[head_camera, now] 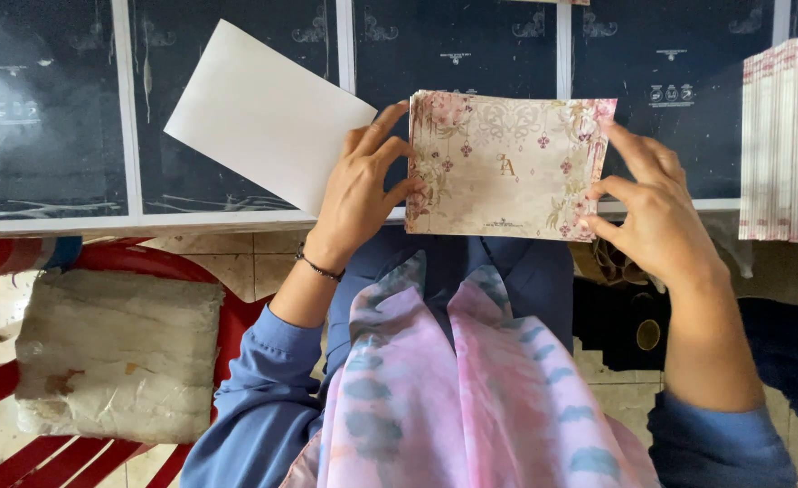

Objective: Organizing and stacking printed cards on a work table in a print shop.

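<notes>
One white sheet (268, 113), one floral card bundle (507, 167) — two hands (358, 194), one red chair (227, 307)

Matt, floral-printed paper cards (507, 167) in a stack; plain smooth white paper sheet (268, 113) beside. Glossy red plastic chair (227, 316) under a rough, worn cloth cushion (114, 352). Soft, tie-dyed cloth scarf (453, 389).

Dark work surface (46, 117) crossed by white dividing strips. A blank white sheet (263, 113) lies tilted on it at ten o'clock; a stack of pink-edged cards (789, 136) rests at three o'clock. At eight o'clock, a red plastic chair (227, 316) carries a worn grey pad (118, 352).
</notes>
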